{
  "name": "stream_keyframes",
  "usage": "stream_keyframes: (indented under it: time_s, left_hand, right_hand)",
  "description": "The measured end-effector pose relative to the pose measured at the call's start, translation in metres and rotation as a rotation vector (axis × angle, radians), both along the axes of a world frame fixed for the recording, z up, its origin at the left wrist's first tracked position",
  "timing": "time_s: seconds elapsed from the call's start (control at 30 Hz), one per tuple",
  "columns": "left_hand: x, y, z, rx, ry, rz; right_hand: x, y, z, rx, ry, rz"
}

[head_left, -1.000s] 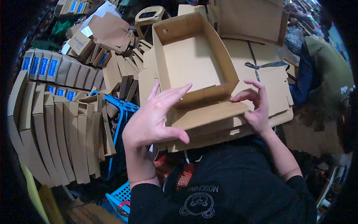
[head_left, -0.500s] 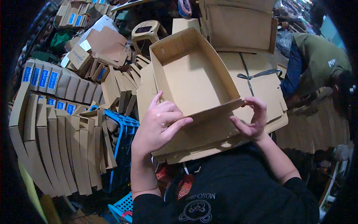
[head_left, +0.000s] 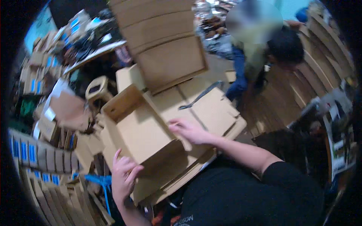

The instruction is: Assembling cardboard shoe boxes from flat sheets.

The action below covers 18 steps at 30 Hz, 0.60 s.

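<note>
An open, shallow cardboard box (head_left: 145,130) of plain tan board lies tilted on a stack of flat cardboard (head_left: 162,175) in front of me. My left hand (head_left: 125,172) is at the box's near left corner, its middle fingers curled on the wall, thumb and little finger sticking out. Along the right side wall, my right hand (head_left: 188,131) has its fingers closed at the top edge. Part of its grip is hidden and slightly blurred. Behind that hand, a dark strap (head_left: 200,96) is tied round the flat cardboard stack.
A co-worker (head_left: 284,49) bends over rows of cardboard (head_left: 271,101) at the right. Folded boxes (head_left: 56,199) stand at the lower left beside a blue crate (head_left: 102,180). A plastic stool (head_left: 98,88) and large upright cardboard (head_left: 171,62) are beyond the box.
My view has swung to the right, shifting the scene leftward. My right hand has gone from the box's near right corner to its right side wall. The left stays by the near left corner.
</note>
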<state>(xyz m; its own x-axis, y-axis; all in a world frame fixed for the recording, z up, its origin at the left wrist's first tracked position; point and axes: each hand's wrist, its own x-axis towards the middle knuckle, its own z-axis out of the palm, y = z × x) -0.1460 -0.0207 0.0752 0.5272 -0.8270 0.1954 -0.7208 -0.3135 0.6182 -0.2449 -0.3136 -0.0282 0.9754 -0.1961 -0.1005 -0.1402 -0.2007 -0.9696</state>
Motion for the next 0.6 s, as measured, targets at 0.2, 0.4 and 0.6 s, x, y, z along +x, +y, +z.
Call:
stream_keyframes:
  time_s: [0.2,0.4,0.6]
  left_hand:
    - [-0.003,-0.011,-0.018,-0.397,-0.065,0.014]
    - [0.005,-0.005,-0.018,-0.471,-0.06,-0.099]
    - [0.03,0.043,-0.002,-0.432,-0.404,0.007]
  right_hand:
    - [0.002,0.016,0.024,0.191,-0.078,0.026]
    - [0.022,0.018,0.032,0.265,0.006,0.128]
    - [0.055,0.056,0.053,0.555,-0.237,0.162]
